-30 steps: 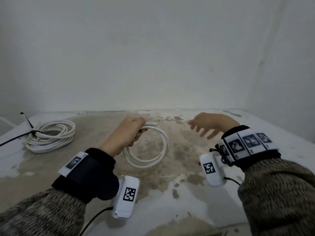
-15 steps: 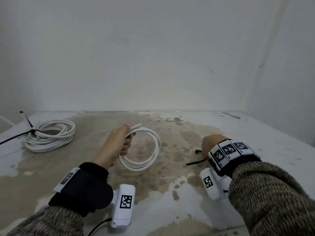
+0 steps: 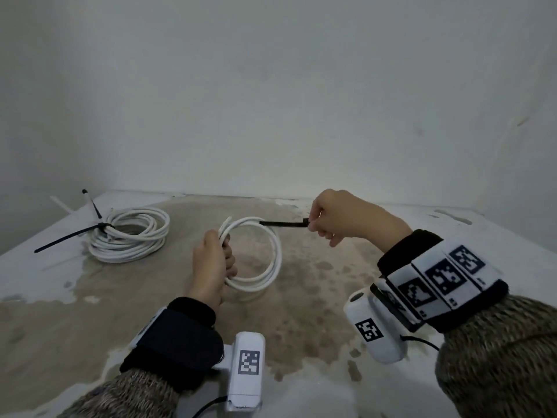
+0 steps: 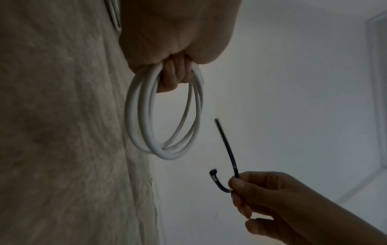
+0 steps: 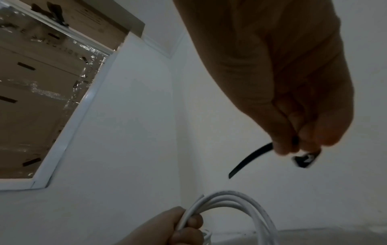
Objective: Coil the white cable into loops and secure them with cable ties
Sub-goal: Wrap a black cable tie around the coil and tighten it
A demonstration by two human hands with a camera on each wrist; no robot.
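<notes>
Our left hand (image 3: 212,267) is curled round the left side of the white cable (image 3: 272,257), holding its loops upright above the table (image 3: 316,312). Our right hand (image 3: 340,218) pinches the head end of the black tie (image 3: 283,223) just right of the loops, its long axis level and its tip pointing left at their top, so we judge the right hand threads.

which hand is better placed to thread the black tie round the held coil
Right. The right hand already pinches the black cable tie, its free end pointing at the white cable coil but apart from it. The left hand is wrapped round the loops, keeping them together.
</notes>
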